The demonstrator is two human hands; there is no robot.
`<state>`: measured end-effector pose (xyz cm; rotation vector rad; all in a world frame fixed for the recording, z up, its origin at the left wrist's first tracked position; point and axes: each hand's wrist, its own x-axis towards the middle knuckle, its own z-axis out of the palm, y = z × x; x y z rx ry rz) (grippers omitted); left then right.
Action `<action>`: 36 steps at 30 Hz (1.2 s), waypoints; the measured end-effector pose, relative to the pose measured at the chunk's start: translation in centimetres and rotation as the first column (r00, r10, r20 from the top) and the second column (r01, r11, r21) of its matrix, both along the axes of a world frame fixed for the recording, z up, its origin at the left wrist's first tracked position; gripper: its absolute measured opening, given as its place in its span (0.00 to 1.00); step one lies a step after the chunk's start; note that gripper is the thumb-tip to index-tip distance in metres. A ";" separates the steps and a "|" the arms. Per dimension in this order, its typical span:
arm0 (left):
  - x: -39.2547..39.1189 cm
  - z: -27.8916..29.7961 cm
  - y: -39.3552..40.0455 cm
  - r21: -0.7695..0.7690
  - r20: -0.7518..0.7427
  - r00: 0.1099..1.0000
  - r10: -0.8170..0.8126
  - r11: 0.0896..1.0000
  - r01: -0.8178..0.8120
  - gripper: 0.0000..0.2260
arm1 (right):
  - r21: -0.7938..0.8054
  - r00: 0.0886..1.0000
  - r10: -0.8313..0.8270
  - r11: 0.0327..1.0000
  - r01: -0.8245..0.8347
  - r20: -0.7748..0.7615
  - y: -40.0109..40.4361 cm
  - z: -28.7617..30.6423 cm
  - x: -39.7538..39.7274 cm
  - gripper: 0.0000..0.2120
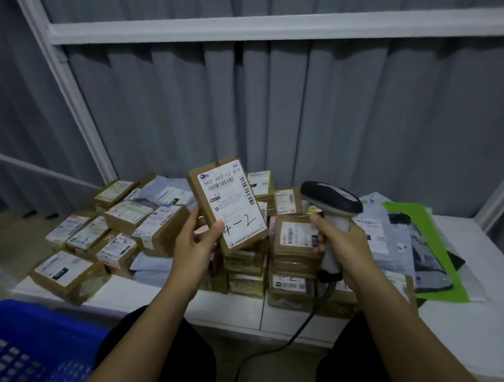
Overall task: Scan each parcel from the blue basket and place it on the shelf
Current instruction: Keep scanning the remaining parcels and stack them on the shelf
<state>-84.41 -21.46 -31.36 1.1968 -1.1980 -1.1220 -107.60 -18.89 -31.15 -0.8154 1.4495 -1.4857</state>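
My left hand [196, 240] grips a small brown cardboard parcel [228, 202] by its lower left corner, thumb on its white label, which bears barcodes and a handwritten "4-2". The parcel is held up and tilted above the shelf. My right hand [341, 243] is wrapped around the handle of a white and black barcode scanner [331, 201], whose head sits level with the parcel, just to its right. The blue basket [21, 341] shows at the bottom left corner; no parcels are visible in the part I see.
The white shelf [460, 321] carries several brown parcels [112, 225] stacked left and centre, and grey and green mailer bags [415, 243] at right. The scanner cable [278, 343] hangs down between my knees. White shelf posts and a grey curtain stand behind.
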 end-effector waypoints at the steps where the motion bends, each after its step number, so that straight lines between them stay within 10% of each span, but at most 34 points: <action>1: -1.2 0.4 0.0 0.008 0.026 0.999 -0.040 0.999 0.040 0.21 | 0.000 0.998 -0.040 0.999 0.040 0.042 -0.1 -0.1 -1.1 0.10; 21: -29.7 -4.6 -10.0 0.397 0.338 0.795 -0.504 0.842 0.365 0.14 | 0.091 0.877 -0.466 0.884 0.458 0.113 3.5 -5.1 -18.4 0.12; 31: -29.7 -7.8 -10.2 0.350 0.727 0.411 -0.551 0.811 0.468 0.18 | 0.103 0.912 -0.373 0.927 0.360 0.169 1.2 -4.9 -17.7 0.12; 36: -26.0 -3.9 -7.6 0.193 0.695 0.551 -0.461 0.858 0.476 0.14 | 0.116 0.937 -0.272 0.961 0.252 0.220 1.2 -4.4 -15.3 0.10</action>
